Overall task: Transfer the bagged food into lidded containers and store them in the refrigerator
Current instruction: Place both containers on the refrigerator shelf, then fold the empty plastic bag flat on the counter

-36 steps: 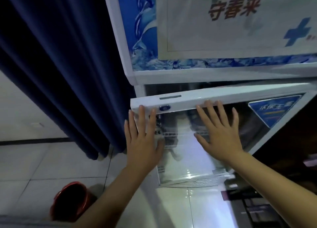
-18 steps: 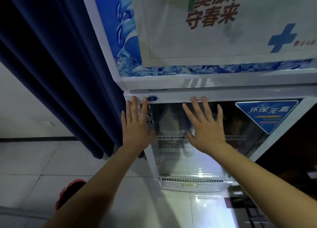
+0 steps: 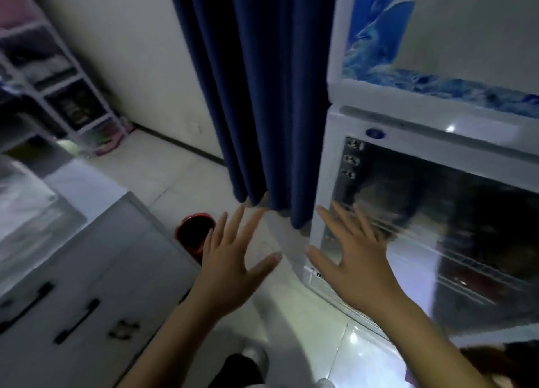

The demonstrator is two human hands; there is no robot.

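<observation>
A: Entry, head view; left hand [image 3: 230, 266] was spread flat, fingers [image 3: 233, 227] released and holding nothing, over the floor [image 3: 294, 309] at about 6 o'clock of the frame. Right hand [image 3: 354, 259] likewise open and empty, in front of the lower left corner of the refrigerator's glass door [image 3: 437, 227]; blur made it impossible to tell whether the palm touched the glass.

B: Door state? And the containers?

A: Door appeared shut against its white frame [image 3: 329, 183]; wire shelves visible behind the glass at 3 o'clock. Containers could not be made out; reflections and dark interior hid the contents, so their place inside is inferred, not seen.

B: Risks noted?

A: Judgement only; if the seal had not seated, the door could drift open and warm the food. The red bucket [image 3: 194, 233] sat on the floor just beside the left hand, near the curtain [image 3: 262, 95]; a step toward 9 o'clock, to the cabinet [image 3: 73, 300], could kick it.
</observation>
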